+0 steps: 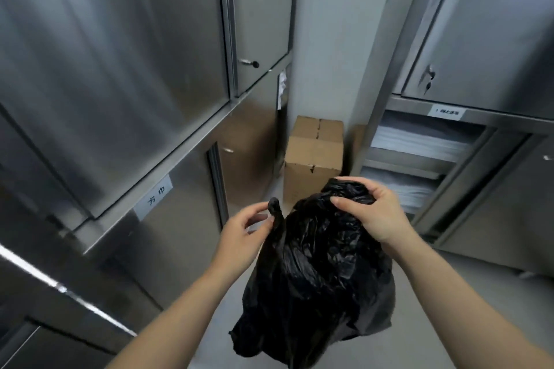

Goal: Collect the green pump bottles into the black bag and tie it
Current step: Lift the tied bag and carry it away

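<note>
A full black plastic bag [317, 284] hangs in the air in front of me, between my two hands. My left hand [242, 234] pinches a twisted strip of the bag's top on its left side. My right hand [374, 213] grips the bunched plastic at the top right, fingers curled over it. The bag bulges with contents that the plastic hides. No green pump bottle shows anywhere.
Steel cabinets [114, 69] line the left, one door bearing a white label [154, 196]. A cardboard box [313, 159] stands on the floor ahead in the corner. On the right, a steel cabinet holds open shelves [413, 156] with stacked white sheets.
</note>
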